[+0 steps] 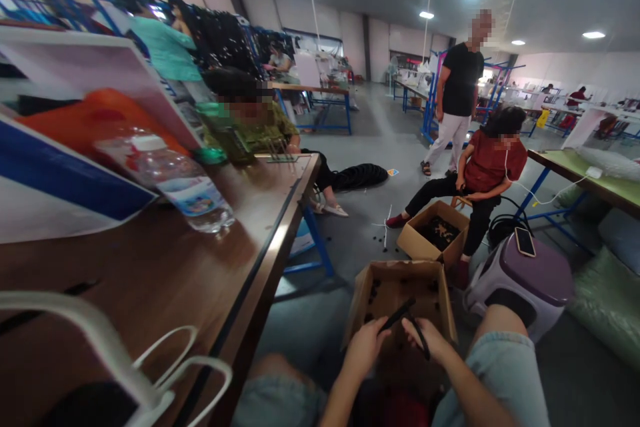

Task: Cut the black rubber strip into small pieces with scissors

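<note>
Over an open cardboard box (357, 297), my left hand (365, 347) is closed on a dark, narrow black strip (400, 312) that points up and to the right. Close beside it on the right, my right hand (433, 345) pinches a thin, curved black band (424, 341). The two dark pieces come together near their upper ends; I cannot tell whether they are one piece. Small black bits are scattered inside the box, which stands on the floor between my knees.
A wooden table (250, 213) with a plastic bottle (193, 197) runs along my left. A phone (525, 241) lies on a purple-topped stool (543, 273) at my right knee. Ahead, a seated person in red works over another cardboard box (415, 247); another person stands behind.
</note>
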Demonstrator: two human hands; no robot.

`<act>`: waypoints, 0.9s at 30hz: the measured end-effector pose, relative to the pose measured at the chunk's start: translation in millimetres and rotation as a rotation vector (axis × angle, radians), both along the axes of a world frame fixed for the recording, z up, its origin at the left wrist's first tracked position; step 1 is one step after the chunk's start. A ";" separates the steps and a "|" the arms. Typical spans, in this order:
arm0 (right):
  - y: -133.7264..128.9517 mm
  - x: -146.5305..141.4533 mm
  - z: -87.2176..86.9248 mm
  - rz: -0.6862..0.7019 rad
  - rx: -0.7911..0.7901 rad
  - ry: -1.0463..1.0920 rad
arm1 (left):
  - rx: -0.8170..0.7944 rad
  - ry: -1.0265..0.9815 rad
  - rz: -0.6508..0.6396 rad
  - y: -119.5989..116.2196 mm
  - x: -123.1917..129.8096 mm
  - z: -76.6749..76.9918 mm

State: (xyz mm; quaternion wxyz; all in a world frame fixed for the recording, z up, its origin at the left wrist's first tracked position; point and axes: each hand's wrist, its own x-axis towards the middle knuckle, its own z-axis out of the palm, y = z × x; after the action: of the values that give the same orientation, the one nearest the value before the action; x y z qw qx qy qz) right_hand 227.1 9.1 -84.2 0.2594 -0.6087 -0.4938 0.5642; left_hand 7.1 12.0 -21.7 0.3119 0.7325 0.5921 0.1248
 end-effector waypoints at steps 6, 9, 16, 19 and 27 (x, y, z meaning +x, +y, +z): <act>-8.4 10.1 44.7 0.093 0.022 -0.317 | 0.036 -0.012 0.039 -7.4 6.9 6.8; -5.9 15.3 47.4 0.056 -0.001 -0.232 | 0.048 -0.015 0.056 -10.0 10.4 9.3; -7.7 13.6 38.2 0.092 -0.132 -0.112 | 0.030 -0.017 0.207 -8.9 7.3 13.3; -11.3 6.5 41.1 0.184 -0.187 -0.048 | 0.029 -0.041 0.242 -7.8 9.1 9.4; -12.5 -8.3 7.3 0.138 -0.082 0.048 | 0.067 -0.325 0.024 -4.8 5.7 -21.9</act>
State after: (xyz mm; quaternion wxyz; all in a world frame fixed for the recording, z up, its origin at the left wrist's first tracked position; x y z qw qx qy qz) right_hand 218.8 -3.5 -77.0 0.2067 -0.5697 -0.5046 0.6149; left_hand 12.8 7.1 -43.6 0.3774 0.7055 0.5382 0.2650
